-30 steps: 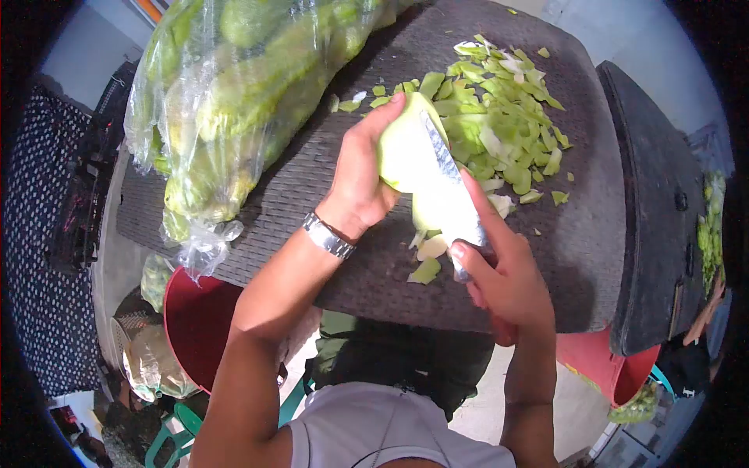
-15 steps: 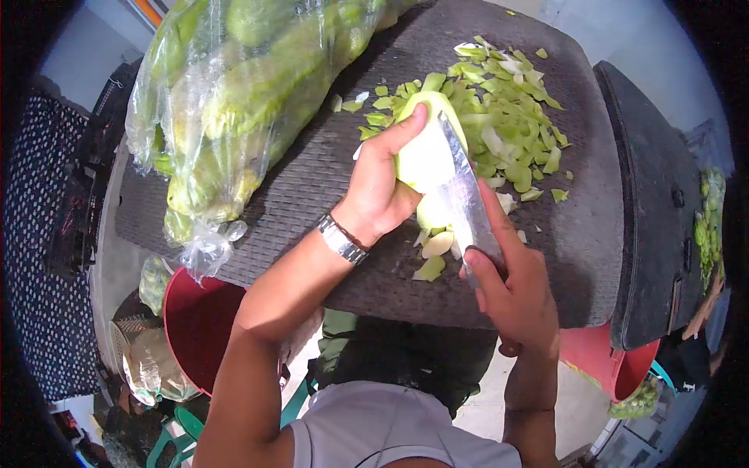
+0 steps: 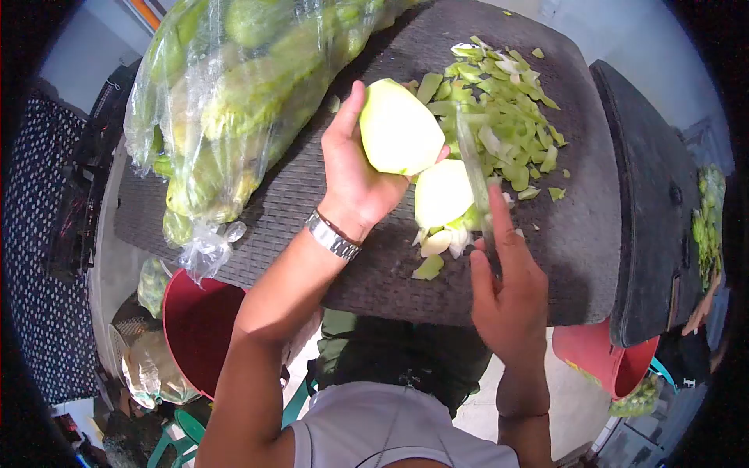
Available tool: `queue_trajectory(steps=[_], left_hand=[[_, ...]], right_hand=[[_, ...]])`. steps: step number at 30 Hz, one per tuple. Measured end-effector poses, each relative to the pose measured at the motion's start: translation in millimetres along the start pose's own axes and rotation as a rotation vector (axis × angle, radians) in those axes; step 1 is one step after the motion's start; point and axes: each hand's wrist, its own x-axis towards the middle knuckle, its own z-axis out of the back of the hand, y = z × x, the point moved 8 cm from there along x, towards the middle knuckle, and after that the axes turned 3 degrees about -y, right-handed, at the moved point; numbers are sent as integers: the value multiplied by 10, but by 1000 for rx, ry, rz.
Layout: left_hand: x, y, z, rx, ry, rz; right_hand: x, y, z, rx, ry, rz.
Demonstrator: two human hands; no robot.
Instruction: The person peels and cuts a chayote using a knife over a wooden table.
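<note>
My left hand (image 3: 355,168) cups a peeled, pale green fruit (image 3: 402,129), mango-like in shape, with the thumb along its left side. In my right hand (image 3: 507,285) is a knife (image 3: 470,156), its blade pointing away from me, blurred and apart from the held fruit. A second peeled fruit (image 3: 445,193) lies on the dark woven-look tabletop (image 3: 374,285) between my hands. Beyond the knife spreads a pile of green peelings (image 3: 507,129), and a few more peelings (image 3: 437,243) lie by the second fruit.
A clear plastic bag of green fruits (image 3: 250,101) fills the table's left side. Below the table edge stand a red bucket (image 3: 199,327) at left and another red container (image 3: 601,359) at right. A dark chair back (image 3: 655,210) stands along the right edge.
The knife has come off the fruit, and my right hand has shifted slightly, swinging the blade upright. My left hand has tilted and moved the fruit leftward, uncovering the second one.
</note>
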Motion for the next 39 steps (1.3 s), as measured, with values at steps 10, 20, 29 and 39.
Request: queue_trajectory(steps=[10,20,29,39], left_hand=[[12,-115,99,34,-92,-165],[-16,-174,111,117,-143,-267],[-50,-183,107,216,-175,-378],[-80,-110,67,264,-111,-460]], right_hand=[[-193,210,-344,-274,237,49],[-225,239,-324,-101,276,55],[-189,205,-464,-166,329,26],[-46,194,-451,-82,295,-36]])
